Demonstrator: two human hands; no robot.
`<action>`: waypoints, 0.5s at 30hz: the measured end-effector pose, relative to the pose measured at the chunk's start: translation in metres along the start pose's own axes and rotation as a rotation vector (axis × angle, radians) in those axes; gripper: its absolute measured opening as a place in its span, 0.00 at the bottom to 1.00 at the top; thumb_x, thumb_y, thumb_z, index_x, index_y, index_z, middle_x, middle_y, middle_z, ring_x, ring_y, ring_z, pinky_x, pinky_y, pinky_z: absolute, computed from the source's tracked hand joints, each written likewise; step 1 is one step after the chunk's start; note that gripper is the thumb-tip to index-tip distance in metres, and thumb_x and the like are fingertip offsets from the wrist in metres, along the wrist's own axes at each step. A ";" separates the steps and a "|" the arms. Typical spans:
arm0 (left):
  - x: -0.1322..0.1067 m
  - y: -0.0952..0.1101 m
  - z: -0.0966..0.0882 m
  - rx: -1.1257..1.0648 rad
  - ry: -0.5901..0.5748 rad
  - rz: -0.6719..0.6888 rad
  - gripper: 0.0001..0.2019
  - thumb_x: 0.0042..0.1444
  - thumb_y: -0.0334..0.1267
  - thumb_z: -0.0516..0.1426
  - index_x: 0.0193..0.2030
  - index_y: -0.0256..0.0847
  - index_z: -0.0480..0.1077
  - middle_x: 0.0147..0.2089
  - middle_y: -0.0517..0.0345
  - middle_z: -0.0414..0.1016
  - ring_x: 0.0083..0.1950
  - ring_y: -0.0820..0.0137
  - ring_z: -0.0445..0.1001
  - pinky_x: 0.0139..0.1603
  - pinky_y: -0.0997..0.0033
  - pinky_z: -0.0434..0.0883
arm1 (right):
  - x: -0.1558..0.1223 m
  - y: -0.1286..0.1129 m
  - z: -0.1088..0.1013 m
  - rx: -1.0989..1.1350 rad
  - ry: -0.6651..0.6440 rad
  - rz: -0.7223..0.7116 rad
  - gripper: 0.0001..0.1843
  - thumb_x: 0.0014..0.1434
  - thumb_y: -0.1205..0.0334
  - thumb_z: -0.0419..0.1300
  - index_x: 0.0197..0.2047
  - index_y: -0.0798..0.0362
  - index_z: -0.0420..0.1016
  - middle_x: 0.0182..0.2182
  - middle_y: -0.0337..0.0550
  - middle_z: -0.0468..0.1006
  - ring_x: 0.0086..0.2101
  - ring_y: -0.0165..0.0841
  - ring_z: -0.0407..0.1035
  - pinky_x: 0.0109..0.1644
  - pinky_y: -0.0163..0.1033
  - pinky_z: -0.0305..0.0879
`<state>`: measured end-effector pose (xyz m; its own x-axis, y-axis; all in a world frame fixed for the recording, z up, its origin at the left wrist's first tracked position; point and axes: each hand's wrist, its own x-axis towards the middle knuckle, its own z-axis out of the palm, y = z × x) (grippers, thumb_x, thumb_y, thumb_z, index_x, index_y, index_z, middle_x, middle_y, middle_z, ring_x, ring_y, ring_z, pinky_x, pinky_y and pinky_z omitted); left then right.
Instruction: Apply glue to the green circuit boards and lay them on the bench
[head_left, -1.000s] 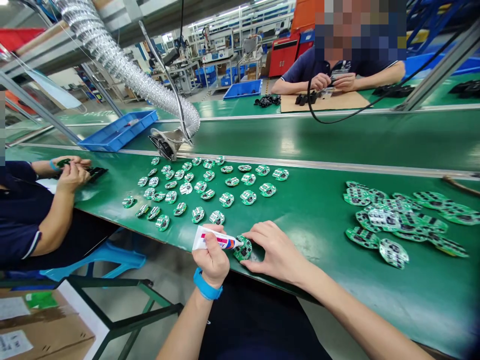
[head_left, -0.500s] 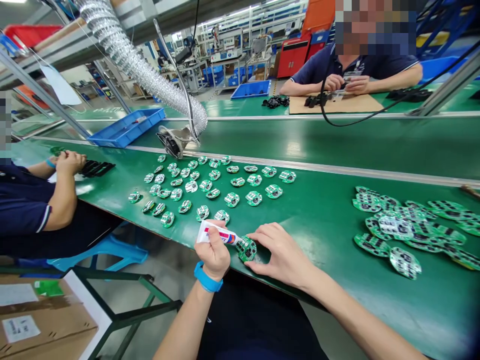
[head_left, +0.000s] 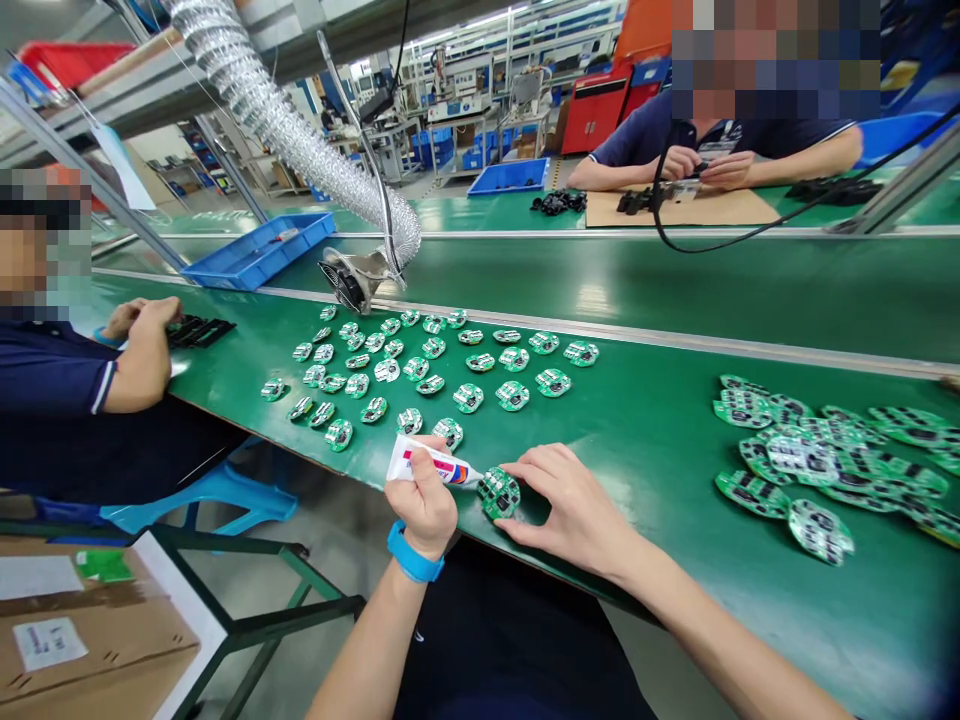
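My left hand point(head_left: 424, 500) is closed around a white glue tube point(head_left: 442, 466) with red, blue and orange print. The tube's nozzle points right and reaches the left edge of a round green circuit board point(head_left: 499, 493); whether it touches cannot be made out. Between thumb and fingertips, my right hand point(head_left: 566, 510) grips that board by its right side, above the bench's front edge. Many similar circuit boards point(head_left: 468, 398) lie spread out beyond my left hand. To the right, more boards point(head_left: 795, 450) are heaped in overlapping groups.
The green bench point(head_left: 645, 430) runs across the view. A silver exhaust hose point(head_left: 300, 150) hangs over it, near a blue tray point(head_left: 259, 252). One co-worker's arm point(head_left: 139, 365) rests at left; another co-worker's hands point(head_left: 705, 168) work across the bench. A box point(head_left: 90, 630) stands lower left.
The tube's nozzle has drawn slightly back to the board's left edge, and the board shows more of its face. The left co-worker's head has come further into view.
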<state>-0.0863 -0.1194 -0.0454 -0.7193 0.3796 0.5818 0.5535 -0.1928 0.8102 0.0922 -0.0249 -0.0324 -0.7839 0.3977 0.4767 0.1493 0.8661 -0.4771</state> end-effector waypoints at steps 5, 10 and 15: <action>-0.011 0.006 -0.004 -0.090 -0.031 -0.007 0.20 0.76 0.45 0.50 0.38 0.40 0.79 0.29 0.57 0.78 0.28 0.70 0.77 0.33 0.72 0.73 | 0.000 0.000 0.000 0.001 0.010 0.003 0.26 0.54 0.61 0.78 0.53 0.53 0.77 0.41 0.45 0.81 0.41 0.42 0.73 0.48 0.49 0.69; -0.014 0.006 -0.005 -0.069 -0.053 0.020 0.20 0.76 0.44 0.50 0.39 0.40 0.79 0.30 0.56 0.78 0.28 0.70 0.77 0.33 0.72 0.73 | 0.000 -0.001 0.000 -0.007 0.019 -0.002 0.25 0.54 0.60 0.78 0.53 0.53 0.77 0.41 0.45 0.81 0.41 0.42 0.74 0.48 0.49 0.70; -0.007 0.000 -0.004 -0.033 -0.037 0.015 0.22 0.76 0.46 0.50 0.35 0.40 0.78 0.28 0.57 0.77 0.27 0.70 0.77 0.33 0.72 0.72 | 0.001 -0.002 -0.001 -0.014 0.013 -0.001 0.24 0.55 0.59 0.77 0.52 0.52 0.77 0.41 0.45 0.82 0.41 0.42 0.75 0.48 0.50 0.71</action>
<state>-0.0832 -0.1260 -0.0489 -0.6946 0.4091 0.5917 0.5500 -0.2281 0.8034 0.0921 -0.0259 -0.0305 -0.7762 0.4010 0.4865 0.1571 0.8703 -0.4667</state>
